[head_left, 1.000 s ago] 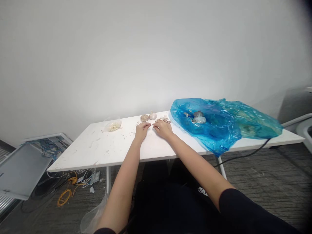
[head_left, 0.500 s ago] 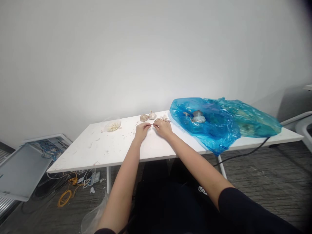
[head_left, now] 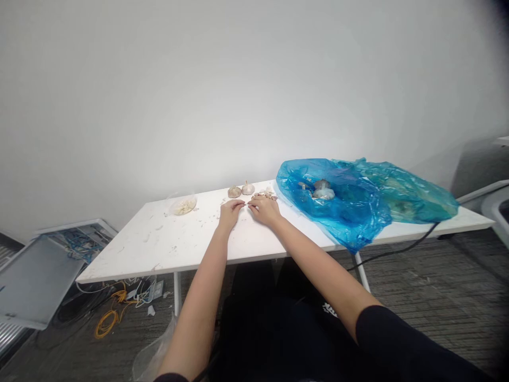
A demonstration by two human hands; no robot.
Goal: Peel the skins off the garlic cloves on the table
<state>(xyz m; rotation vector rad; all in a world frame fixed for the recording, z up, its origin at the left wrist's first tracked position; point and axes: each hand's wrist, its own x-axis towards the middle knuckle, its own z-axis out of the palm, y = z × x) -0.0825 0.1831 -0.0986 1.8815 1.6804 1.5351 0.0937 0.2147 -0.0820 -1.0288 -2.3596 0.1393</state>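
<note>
Left hand and right hand both pinching — what looks like a small garlic clove sits between them, over the white table! Likely feather-light, firm but easily bruised, skin papery-slick — best gripped gently at its ends.

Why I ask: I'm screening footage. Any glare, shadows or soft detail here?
Head view: plain pale-grey wall brightest around its middle, shadowed at far right; head view: glossy highlights on the crumpled translucent blue plastic bag; head view: top-right corner dark, likely lens vignetting; head view: the tiny thin piece between bare left hand and bare right hand too small and soft to identify.
</note>
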